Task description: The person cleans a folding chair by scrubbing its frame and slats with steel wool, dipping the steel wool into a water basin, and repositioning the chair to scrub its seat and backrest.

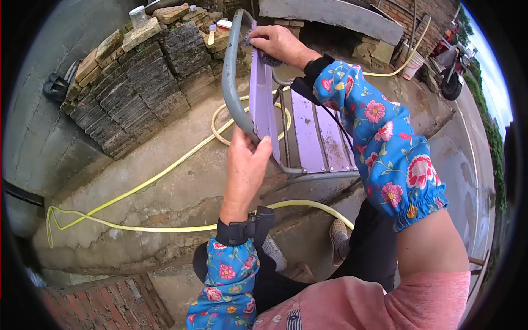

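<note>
A chair with a grey tube frame and purple slats stands tilted in front of me. My left hand is closed around the lower end of the backrest frame, thumb against the purple back slat. At the far end of that slat, my right hand presses a dark, wiry scouring pad to the backrest. The pad shows on both sides of the fingers, partly hidden by them.
A yellow hose loops across the wet concrete and behind the chair. Stacked bricks line the wall at left, with a brush on top. A white bucket and a motorbike stand far right.
</note>
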Demonstrator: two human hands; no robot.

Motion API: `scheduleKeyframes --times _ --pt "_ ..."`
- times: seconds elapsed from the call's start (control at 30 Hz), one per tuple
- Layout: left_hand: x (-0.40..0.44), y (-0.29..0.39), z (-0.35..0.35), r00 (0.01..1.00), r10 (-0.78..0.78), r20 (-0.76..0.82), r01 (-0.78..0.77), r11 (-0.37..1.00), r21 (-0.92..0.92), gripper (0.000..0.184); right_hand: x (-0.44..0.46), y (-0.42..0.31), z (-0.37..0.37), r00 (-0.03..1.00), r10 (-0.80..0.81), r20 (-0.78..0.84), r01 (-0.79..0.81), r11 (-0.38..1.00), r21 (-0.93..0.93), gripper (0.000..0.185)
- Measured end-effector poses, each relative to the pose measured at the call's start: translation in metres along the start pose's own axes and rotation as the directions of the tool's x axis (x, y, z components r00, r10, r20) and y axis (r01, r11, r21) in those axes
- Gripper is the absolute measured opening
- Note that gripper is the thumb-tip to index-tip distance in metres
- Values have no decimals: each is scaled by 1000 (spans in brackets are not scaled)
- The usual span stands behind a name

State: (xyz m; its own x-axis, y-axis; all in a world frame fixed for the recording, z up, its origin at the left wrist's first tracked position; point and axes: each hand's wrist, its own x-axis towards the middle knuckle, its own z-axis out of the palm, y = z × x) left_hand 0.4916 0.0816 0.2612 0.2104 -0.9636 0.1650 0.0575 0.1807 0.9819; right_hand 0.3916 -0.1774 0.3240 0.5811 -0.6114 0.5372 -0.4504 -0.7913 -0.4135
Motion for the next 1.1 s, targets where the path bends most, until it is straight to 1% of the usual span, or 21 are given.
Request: scheduleKeyframes --times 0.07,0.13,0.17,0.2,0.23,0.3,0.37,0.4,0.47,0.57,0.6,0.67,0.7,0.73,0.77,0.8,0.87,0.93,1.0,1.07,1.1 --pt "0 -3 -9 994 7 111 7 992 -128 40 -41 -23 1 999 13 -43 -6 988 157 28" --pt "-3 -4 -26 983 -5 183 31 990 -140 40 -77 -37 -4 999 47 7 -46 918 394 28" --pt "-3 -11 -38 981 -21 192 77 955 -287 39 -98 -43 -9 994 103 21 -100 870 483 26" --pt "-2 -19 -50 979 -37 201 121 897 -426 38 -120 -40 -10 964 253 83 -259 823 506 25" --pt "-1 -32 -60 993 -92 78 117 883 -455 31 -141 -28 -2 943 330 55 -311 808 501 24" --pt "-4 -69 -79 942 -311 -125 232 874 -428 25 -190 2 34 896 444 -14 -380 782 494 24" --pt "-19 -112 -89 840 -524 -138 446 813 -374 21 -223 -7 53 841 534 82 -484 677 554 25" --pt "-25 -117 -84 838 -526 -142 451 817 -360 21 -233 -16 66 841 541 -3 -426 665 613 25" --pt "-39 -126 -62 753 -656 44 647 728 -227 22 -250 -33 76 793 609 -3 -464 607 645 27" --pt "-50 -140 -45 719 -687 105 695 712 -105 27 -271 -53 85 752 646 -135 -438 641 630 28" --pt "-56 -137 -36 716 -692 93 699 709 -93 27 -277 -62 84 748 651 -129 -436 629 643 28" --pt "-68 -123 -13 683 -682 262 727 670 -148 30 -287 -79 76 724 689 -25 -547 597 587 28" --pt "-74 -113 3 682 -687 252 728 671 -140 30 -293 -86 80 785 611 -109 -440 671 597 22" --pt "-81 -104 21 749 -618 239 663 699 -269 30 -301 -93 83 789 610 -71 -448 650 614 20" --pt "-85 -99 30 809 -548 213 584 709 -395 30 -308 -99 81 830 549 -98 -397 705 588 19" --pt "-88 -100 30 808 -553 204 585 710 -392 30 -311 -105 78 867 484 -121 -343 753 561 18" --pt "-93 -102 28 823 -528 208 565 727 -390 29 -311 -106 71 865 495 -84 -348 711 611 20" --pt "-96 -102 23 844 -507 175 530 740 -413 28 -305 -91 62 929 335 159 -341 602 722 24" --pt "-94 -102 12 839 -528 131 524 721 -454 28 -297 -86 60 931 293 217 -355 588 727 27" --pt "-91 -97 4 823 -562 79 530 711 -462 28 -294 -76 60 990 94 104 -139 764 630 28" --pt "-84 -90 0 850 -526 -25 466 775 -427 28 -291 -73 51 986 117 121 -167 779 604 27"
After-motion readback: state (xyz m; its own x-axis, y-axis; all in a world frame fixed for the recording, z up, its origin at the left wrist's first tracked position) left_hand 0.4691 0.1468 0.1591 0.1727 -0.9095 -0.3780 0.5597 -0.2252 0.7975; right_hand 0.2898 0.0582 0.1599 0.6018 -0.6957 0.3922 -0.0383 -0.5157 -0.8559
